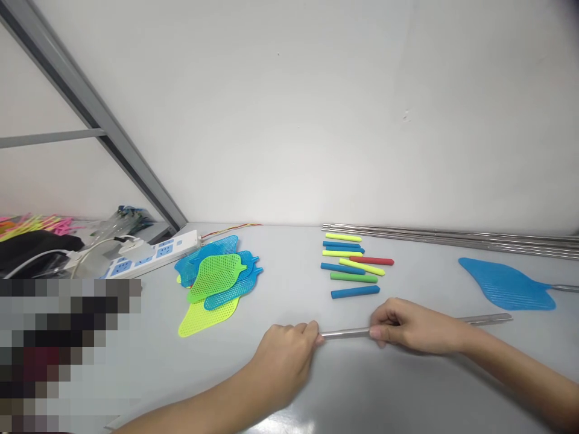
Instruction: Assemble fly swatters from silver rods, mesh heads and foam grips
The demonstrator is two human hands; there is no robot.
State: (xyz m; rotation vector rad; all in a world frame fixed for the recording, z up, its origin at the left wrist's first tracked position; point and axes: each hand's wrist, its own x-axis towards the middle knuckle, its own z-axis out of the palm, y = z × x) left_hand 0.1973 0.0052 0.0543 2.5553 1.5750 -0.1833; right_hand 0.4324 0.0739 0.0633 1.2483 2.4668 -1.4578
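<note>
A thin metal rod point(346, 333) lies nearly level across the front of the table, between my two hands. My left hand point(289, 355) is closed around its left end, which the fingers hide. Further right, my right hand point(402, 325) pinches the rod between thumb and fingers, and the rod's right part point(491, 319) shows beyond the wrist. Just behind the hands lie several coloured plastic handle tubes, the nearest a blue tube point(355, 292). To the left is a pile of fly swatter heads, with a green head point(215, 277) on top.
A blue fly swatter head on a rod point(506, 283) lies at the right. Long metal rods point(452, 237) run along the wall. A white power strip point(156, 256) with cables stands at the left, near a grey metal frame point(113, 129).
</note>
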